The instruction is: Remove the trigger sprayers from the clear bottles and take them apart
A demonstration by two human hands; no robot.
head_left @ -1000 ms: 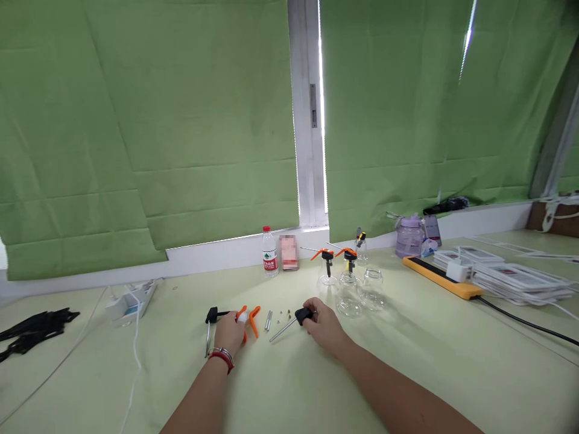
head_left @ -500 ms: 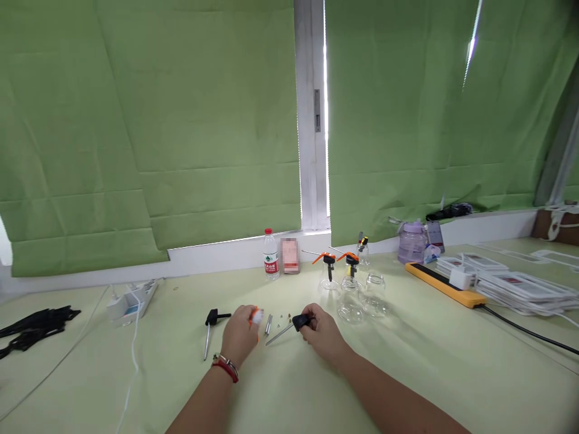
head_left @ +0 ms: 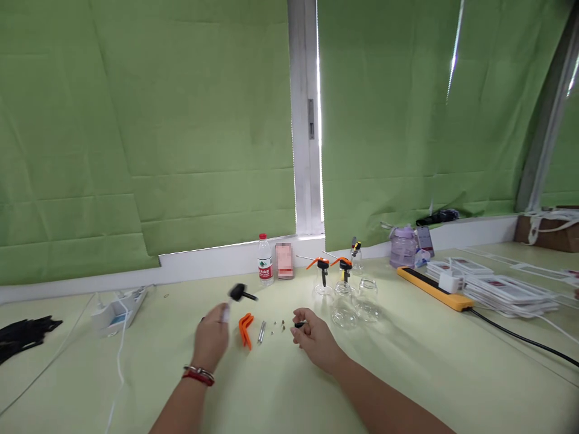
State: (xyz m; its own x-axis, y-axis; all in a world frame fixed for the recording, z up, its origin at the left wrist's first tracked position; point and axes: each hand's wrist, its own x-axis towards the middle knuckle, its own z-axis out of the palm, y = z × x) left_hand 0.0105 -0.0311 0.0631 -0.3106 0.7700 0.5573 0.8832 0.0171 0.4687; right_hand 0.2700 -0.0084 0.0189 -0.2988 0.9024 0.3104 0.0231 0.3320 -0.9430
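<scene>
My left hand (head_left: 212, 337) is closed around something whitish and blurred, with a black nozzle head (head_left: 237, 293) and its short stub rising above the fingers. A dark bit shows behind that hand, mostly hidden. My right hand (head_left: 316, 337) pinches a small black part (head_left: 300, 324), largely covered by the fingers. Between the hands lie orange trigger levers (head_left: 245, 330), short metal tubes (head_left: 262, 332) and several tiny metal pieces (head_left: 283, 325).
Behind my right hand stand clear glass bottles (head_left: 367, 298), some with orange-levered heads (head_left: 322, 264). A water bottle (head_left: 265, 262) and pink box (head_left: 284, 261) stand by the wall. A yellow power strip (head_left: 434, 289) lies right; a white one (head_left: 122, 310) lies left.
My left hand has moved left, away from the orange levers, and now has a black nozzle head. The long metal tube no longer shows at my right hand. The view has shifted slightly.
</scene>
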